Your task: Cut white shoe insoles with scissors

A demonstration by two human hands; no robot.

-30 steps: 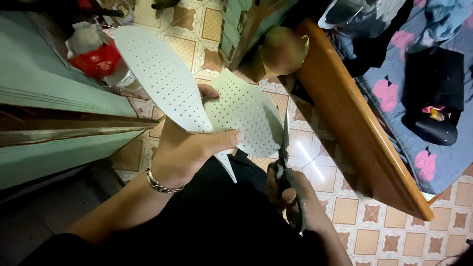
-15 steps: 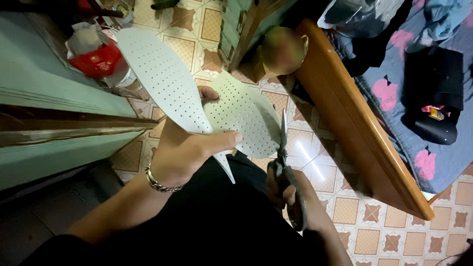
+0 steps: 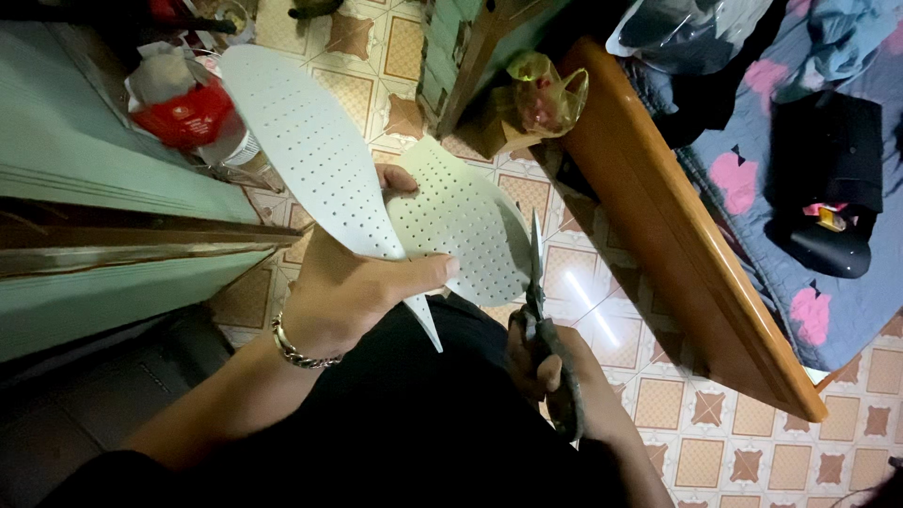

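**Hand and Workpiece Status: Perforated Sheet Under Scissors**

The left hand [image 3: 353,287] is closed around a pale, thin, flexible sheet punched with rows of small round holes [image 3: 310,150]. The thumb presses across the front face of the sheet; one fingertip shows behind its upper edge. The sheet is held in the air above the person's lap. It is folded or overlapped at the grip: one long rounded lobe rises toward the upper left, a second broader lobe [image 3: 466,226] spreads to the right, and a narrow pointed tip hangs below the thumb.

The right hand [image 3: 546,362] is clenched on the dark handles of a pair of metal scissors [image 3: 536,282]. The blades point upward and lie at the right edge of the broader lobe. Whether the blades are parted cannot be told.

A silver chain bracelet [image 3: 301,346] sits on the left wrist.

Surroundings: a patterned tan floor of square tiles [image 3: 677,395], an orange-brown wooden bed frame rail [image 3: 677,235] to the right, a crumpled translucent plastic bag [image 3: 546,94] at the rail's upper end, and a red container [image 3: 183,113] at upper left.
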